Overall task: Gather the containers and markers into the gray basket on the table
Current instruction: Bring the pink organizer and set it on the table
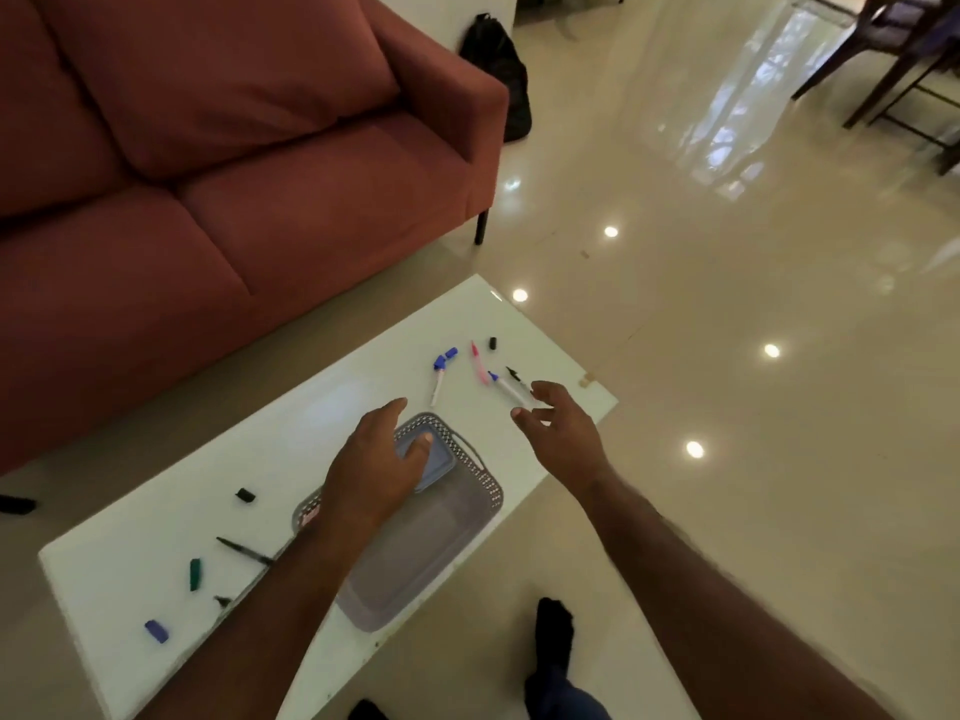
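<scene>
**Figure: Container going into the basket while the free hand reaches for markers**

The left hand (376,467) is lying over a blue-lidded container (428,459) inside the gray basket (470,478), fingers spread flat on the lid and pressing rather than curling round it. The basket is sitting on the white table (208,491) near the person's edge, at about 6 o'clock of the tabletop. The right hand (558,428) is hovering with fingers relaxed and parted, gripping nothing, just beside a white marker (506,389) at roughly 1 o'clock from the basket. A pink marker (478,363) and a blue-capped marker (440,379) are lying at 12 o'clock; loose caps and a black pen (244,550) are lying at 8 o'clock, well apart from the basket.

Judged risks: the glossy tabletop is likely offering little friction, so a grazing fingertip could roll the white marker toward the near corner at 3 o'clock and off onto the floor. The basket appears to be overhanging the table edge slightly; a downward push on the lid could tip it.
</scene>
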